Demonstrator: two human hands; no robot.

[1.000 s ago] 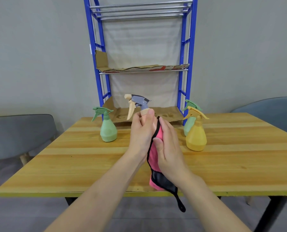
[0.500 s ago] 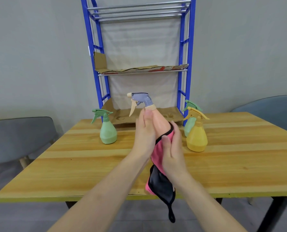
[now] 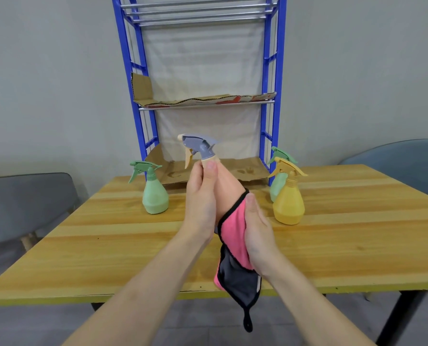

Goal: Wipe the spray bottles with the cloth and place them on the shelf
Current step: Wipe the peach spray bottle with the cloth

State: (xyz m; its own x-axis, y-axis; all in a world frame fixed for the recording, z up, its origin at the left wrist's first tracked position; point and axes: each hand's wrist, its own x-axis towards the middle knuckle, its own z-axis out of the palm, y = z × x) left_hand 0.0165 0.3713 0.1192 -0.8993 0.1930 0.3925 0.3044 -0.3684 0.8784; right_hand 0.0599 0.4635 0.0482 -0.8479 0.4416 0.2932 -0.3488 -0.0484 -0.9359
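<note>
My left hand grips a peach spray bottle with a grey trigger head, tilted over the table. My right hand holds a pink and black cloth wrapped round the bottle's lower body. A green bottle stands on the table to the left. A yellow bottle stands to the right, with another green bottle partly hidden behind it. The blue shelf rises at the table's far edge, its tiers lined with cardboard.
The wooden table stretches wide on both sides. A grey chair sits at the left and a blue-grey chair at the right. A grey wall stands behind the shelf.
My right hand has slid the cloth down the peach bottle, baring more of its upper body. The bottle's head has tipped a little further left.
</note>
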